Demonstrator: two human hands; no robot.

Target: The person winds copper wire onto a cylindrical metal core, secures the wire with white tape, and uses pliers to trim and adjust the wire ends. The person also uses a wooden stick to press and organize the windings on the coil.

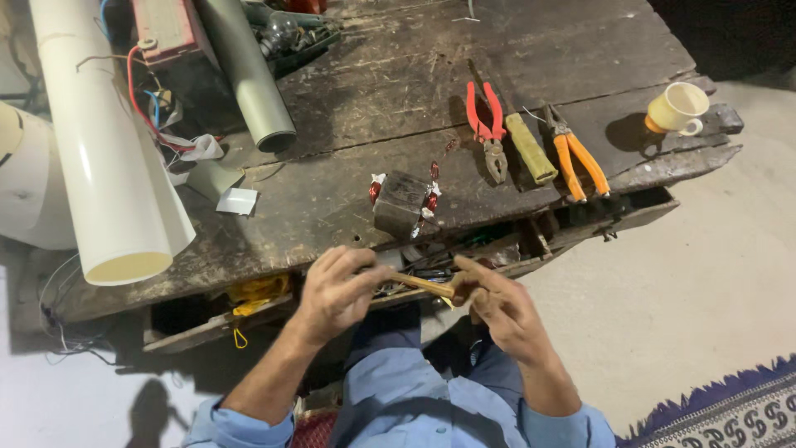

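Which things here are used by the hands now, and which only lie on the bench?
In hand:
left hand
right hand
wooden-handled tool, held by both

Lying about:
metal block with red coils
red pliers
orange pliers
yellow-green handle
cup
white pipe
grey pipe

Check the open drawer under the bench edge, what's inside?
Inside the drawer only dark, jumbled small parts show. The left hand, the right hand and the wooden stick they hold cover its middle. The bench top hides the rest.
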